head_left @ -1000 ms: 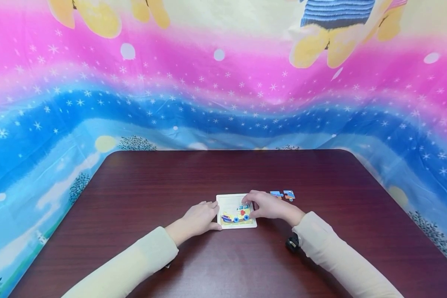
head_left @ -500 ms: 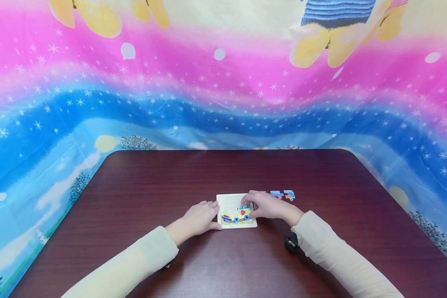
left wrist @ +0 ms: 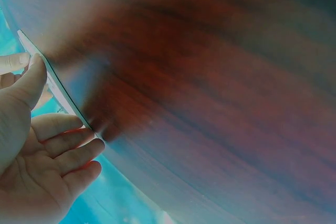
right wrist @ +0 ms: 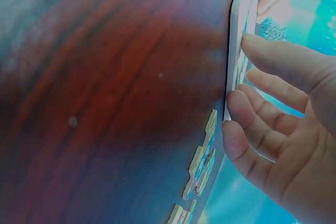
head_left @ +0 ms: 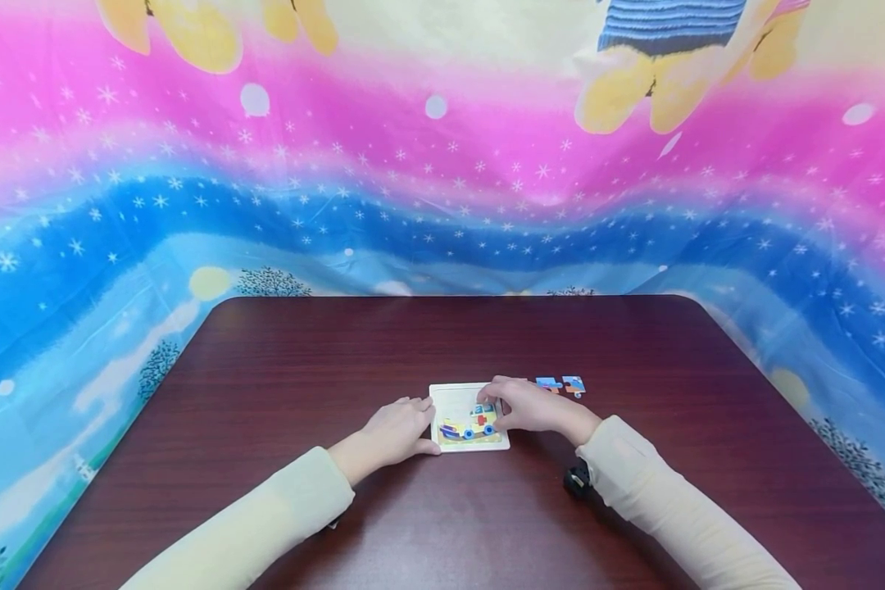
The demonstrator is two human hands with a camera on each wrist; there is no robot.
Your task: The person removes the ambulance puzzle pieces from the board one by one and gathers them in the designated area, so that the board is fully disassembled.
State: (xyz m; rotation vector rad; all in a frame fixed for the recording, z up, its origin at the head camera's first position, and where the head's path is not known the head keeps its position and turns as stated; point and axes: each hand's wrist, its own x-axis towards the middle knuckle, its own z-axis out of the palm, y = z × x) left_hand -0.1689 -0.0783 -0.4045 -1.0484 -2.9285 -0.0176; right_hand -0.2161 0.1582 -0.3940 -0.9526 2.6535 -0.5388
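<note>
On the desk [head_left: 369, 344], your puzzle tray [head_left: 475, 447] sits flat between your left grip [head_left: 394, 430], fingers pretty straight at its edge, and your right grip [head_left: 533, 406], bent over the other side; can't tell if that one's pinching anything. Loose pieces [head_left: 548, 383] lie just past your right. Right-wrist cam shows their thickness, head view doesn't.

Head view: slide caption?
Left grip and right grip at a part-filled tray, loose pieces to its right.
</note>
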